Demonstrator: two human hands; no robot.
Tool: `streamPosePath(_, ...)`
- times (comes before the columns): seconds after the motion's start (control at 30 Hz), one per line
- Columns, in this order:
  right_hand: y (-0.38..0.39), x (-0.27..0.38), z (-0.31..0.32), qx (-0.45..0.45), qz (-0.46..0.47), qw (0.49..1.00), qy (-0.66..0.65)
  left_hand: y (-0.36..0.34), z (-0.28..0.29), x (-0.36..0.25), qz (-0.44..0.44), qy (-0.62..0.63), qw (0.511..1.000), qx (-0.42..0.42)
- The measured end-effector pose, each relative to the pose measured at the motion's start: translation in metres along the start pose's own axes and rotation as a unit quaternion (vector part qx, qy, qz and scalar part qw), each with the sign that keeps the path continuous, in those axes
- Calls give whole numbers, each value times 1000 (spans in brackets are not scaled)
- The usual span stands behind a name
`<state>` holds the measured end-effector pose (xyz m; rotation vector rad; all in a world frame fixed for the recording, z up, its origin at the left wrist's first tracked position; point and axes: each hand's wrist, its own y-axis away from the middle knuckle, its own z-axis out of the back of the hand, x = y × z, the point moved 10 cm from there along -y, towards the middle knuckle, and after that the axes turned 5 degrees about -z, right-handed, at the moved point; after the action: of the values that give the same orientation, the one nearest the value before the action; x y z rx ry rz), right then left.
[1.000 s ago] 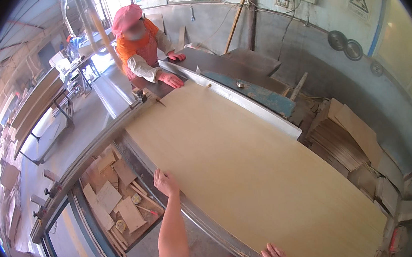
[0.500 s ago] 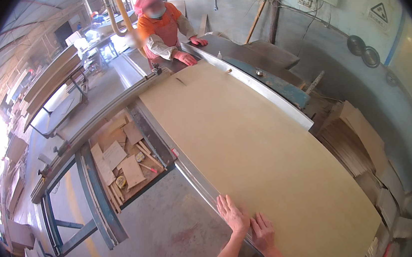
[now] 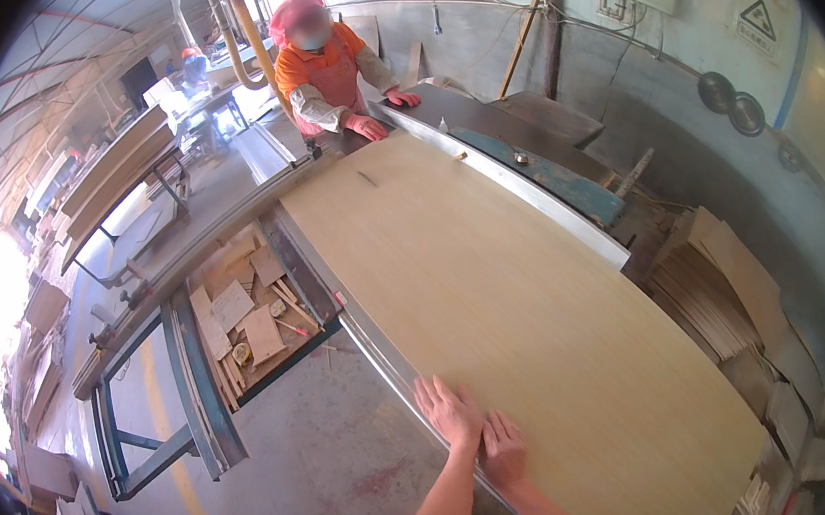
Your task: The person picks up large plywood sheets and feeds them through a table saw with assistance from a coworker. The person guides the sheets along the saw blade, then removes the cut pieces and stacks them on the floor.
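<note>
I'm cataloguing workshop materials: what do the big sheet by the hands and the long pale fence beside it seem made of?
Big sheet: probably a wood-based panel, smooth and matte, judging by its tan colour and faint lengthwise streaks; real veneer or print, I can't tell.
Long fence: likely metal, bare or light-painted, from its silvery-white face and crisp edges.

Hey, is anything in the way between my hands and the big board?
Nothing visible. The left hand lies at the left edge of the board, the right hand right beside it. The co-worker's nearer glove is at the far end, away from both.
</note>
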<state>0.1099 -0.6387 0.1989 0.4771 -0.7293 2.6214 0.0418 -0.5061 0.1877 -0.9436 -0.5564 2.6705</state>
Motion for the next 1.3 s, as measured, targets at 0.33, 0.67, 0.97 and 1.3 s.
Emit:
streamPosePath(0.33, 72, -36, 108, 116, 20, 992, -44, 0, -2, 7, 19, -4, 1000, -1)
streamPosePath(0.67, 271, -125, 238, 131, 26, 985, 110, 1, -2, 6, 19, -11, 1000, 19)
streamPosePath(0.97, 262, -113, 242, 103, 37, 992, 68, 2, -3, 12, 18, -9, 1000, 9)
streamPosePath(1.3, 264, -113, 241, 102, 21, 993, 63, 2, -7, 16, 19, -23, 1000, 7)
